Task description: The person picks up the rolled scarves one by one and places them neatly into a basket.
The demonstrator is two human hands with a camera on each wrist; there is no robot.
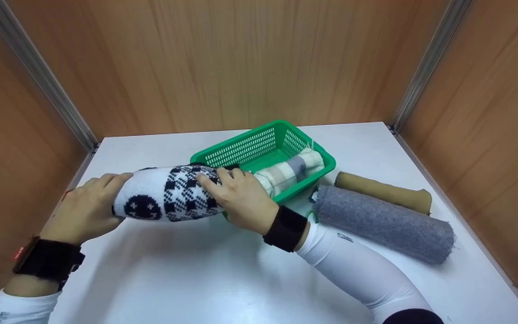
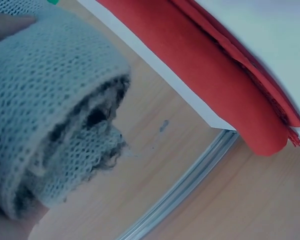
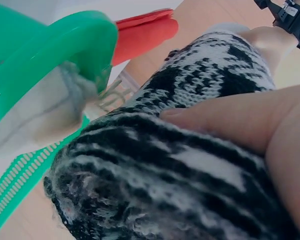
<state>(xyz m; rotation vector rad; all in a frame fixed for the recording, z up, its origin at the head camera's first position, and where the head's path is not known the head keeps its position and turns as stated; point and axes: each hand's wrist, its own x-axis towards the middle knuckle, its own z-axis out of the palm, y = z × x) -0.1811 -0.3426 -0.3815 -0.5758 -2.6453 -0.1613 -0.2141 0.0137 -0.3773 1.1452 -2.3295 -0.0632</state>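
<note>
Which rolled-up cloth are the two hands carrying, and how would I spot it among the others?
Start at the green basket in the middle of the white table. At its near left corner lies the black-and-white knitted roll, held by the left hand and the right hand. Only it bears a checked pattern and a smiley face; the neighbouring rolls are plaid, grey and tan.

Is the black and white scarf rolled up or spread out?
Rolled up: the scarf forms a tight cylinder, held at each end by the left hand and right hand.
</note>
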